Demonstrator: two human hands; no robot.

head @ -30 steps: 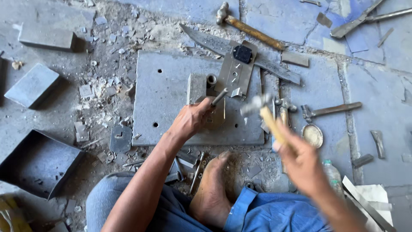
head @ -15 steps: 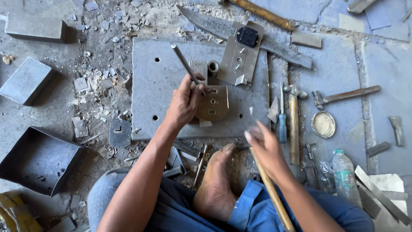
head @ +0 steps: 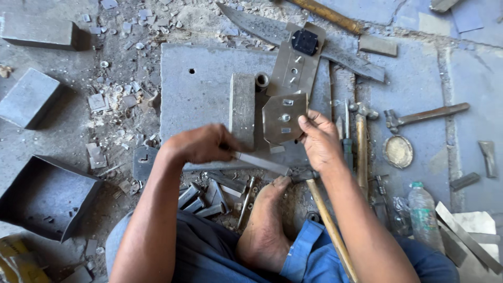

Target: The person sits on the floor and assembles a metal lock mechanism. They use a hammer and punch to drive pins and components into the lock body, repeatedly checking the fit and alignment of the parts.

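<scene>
My left hand (head: pixel 201 144) is closed around a flat steel chisel (head: pixel 262 163) that points right, low over the front edge of a thick steel base slab (head: pixel 199 94). My right hand (head: pixel 319 141) grips the right edge of a small octagonal metal plate (head: pixel 282 118) with slots in it, lying on the slab. A wooden-handled hammer (head: pixel 327 220) lies under my right forearm, its head by my bare foot (head: pixel 264 225). A grey upright block (head: pixel 242 110) and a short tube (head: pixel 262 80) stand just left of the plate.
A long slotted plate with a black square (head: pixel 296 57) lies beyond. Two hammers (head: pixel 419 115), a screwdriver (head: pixel 346 141), a round lid (head: pixel 398 152) and a plastic bottle (head: pixel 422 209) sit right. A metal tray (head: pixel 42 196), grey blocks (head: pixel 29 97) and scrap lie left.
My right hand has set the hammer down and moved up onto the octagonal plate. My left hand has drawn the chisel back from the plate toward the slab's front edge.
</scene>
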